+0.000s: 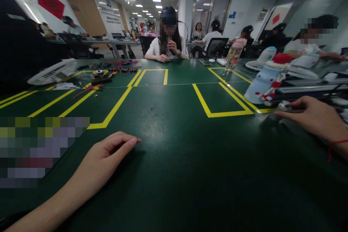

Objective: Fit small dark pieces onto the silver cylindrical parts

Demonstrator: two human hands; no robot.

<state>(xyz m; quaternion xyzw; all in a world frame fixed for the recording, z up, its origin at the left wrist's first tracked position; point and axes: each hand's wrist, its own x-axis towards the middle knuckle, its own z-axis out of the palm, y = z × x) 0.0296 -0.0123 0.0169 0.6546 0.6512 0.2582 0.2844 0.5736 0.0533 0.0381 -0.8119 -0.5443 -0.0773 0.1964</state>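
Note:
My right hand [315,114] is at the right side of the green table [174,170], a red cord on its wrist. Thumb and fingers close on a small round silvery piece [285,106]; what kind of part it is I cannot make out. Just behind it stands a light blue bottle [259,83] with a red top and a small red-and-white figure on its side. My left hand [112,152] rests low over the table at left of centre. Its thumb tip meets the index finger, and nothing shows between them.
Red and dark wires [116,66] lie in a heap at the far left, near a white fan [54,72]. Yellow tape [119,105] marks the tabletop. A pink-lidded clear bottle [234,56] stands far right. Across the table sits a person [168,40] with a drink.

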